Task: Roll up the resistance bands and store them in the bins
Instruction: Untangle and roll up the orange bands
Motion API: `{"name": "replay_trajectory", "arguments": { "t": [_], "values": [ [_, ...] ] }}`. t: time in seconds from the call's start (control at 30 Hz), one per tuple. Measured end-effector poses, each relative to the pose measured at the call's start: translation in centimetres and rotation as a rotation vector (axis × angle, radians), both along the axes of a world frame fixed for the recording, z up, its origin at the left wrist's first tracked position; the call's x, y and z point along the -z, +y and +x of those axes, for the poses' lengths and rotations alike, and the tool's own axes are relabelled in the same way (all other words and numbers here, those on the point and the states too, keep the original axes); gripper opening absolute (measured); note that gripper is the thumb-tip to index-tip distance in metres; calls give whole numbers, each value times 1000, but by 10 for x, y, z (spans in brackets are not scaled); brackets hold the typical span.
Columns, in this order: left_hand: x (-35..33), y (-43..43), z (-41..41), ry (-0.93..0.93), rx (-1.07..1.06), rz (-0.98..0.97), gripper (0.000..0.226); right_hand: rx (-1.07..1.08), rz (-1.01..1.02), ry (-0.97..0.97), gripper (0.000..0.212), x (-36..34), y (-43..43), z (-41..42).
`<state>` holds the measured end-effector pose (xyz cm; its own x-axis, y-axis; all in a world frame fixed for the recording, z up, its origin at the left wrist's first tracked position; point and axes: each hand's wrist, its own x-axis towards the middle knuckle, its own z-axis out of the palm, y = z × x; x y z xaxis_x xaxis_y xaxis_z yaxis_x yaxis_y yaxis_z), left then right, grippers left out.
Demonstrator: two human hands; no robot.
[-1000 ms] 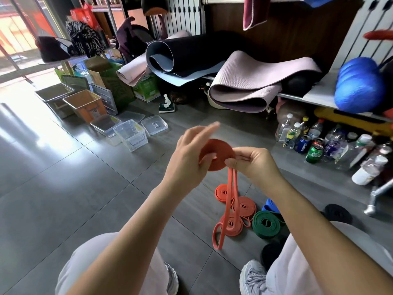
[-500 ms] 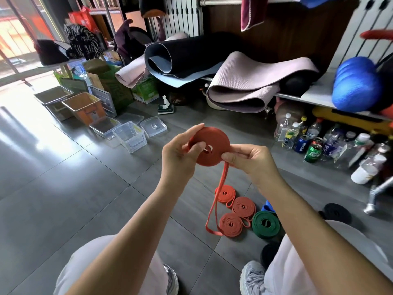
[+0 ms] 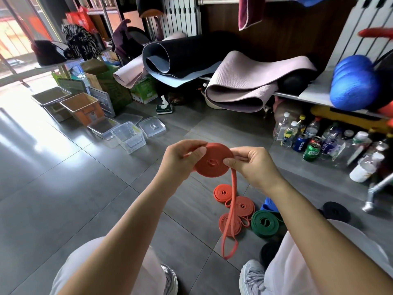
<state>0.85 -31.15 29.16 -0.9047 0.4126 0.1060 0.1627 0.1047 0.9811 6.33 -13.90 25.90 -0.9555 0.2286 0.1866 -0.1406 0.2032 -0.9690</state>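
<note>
Orange band coil [image 3: 212, 161] pinched between both hands [image 3: 214, 162]

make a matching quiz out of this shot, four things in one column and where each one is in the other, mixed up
Things
1. orange band roll
2. green band roll
3. blue ball
4. green can

Places
A. up on the shelf at the right
B. flat on the floor beside three orange coils
C. standing on the floor among bottles
D. held between the left hand and right hand, loose tail hanging down

Pairs: 1-D, 2-B, 3-A, 4-C
</note>
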Motion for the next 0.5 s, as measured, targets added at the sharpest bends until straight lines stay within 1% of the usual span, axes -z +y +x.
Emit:
{"name": "replay_trajectory", "arguments": {
  "t": [0.07,0.1,0.13,0.17,0.23,0.33,0.37,0.4,0.43,0.5],
  "values": [
    [0,-2,0,-95,32,21,14,3,9,11,32,0,0,1],
    [0,-2,-1,-104,30,20,13,4,11,18,31,-1,-1,2],
    [1,-1,-2,-71,13,-8,13,6,18,23,31,-1,-1,2],
    [2,0,-3,1,-12,-64,13,9,31,24,31,-2,-1,2],
    [6,1,-2,210,-23,-215,18,6,73,10,28,-1,0,2],
    [16,-2,0,533,92,-468,43,-26,144,-25,24,-1,-1,3],
    [19,-2,0,621,102,-543,46,-36,148,-27,26,-1,-2,4],
    [21,-2,-1,679,89,-575,47,-41,147,-23,27,-1,-2,5],
    [22,-1,-1,707,64,-560,47,-38,135,-15,26,-2,-3,5],
    [21,1,-1,667,4,-434,45,-14,73,18,23,-6,-2,5]
  ]
}}
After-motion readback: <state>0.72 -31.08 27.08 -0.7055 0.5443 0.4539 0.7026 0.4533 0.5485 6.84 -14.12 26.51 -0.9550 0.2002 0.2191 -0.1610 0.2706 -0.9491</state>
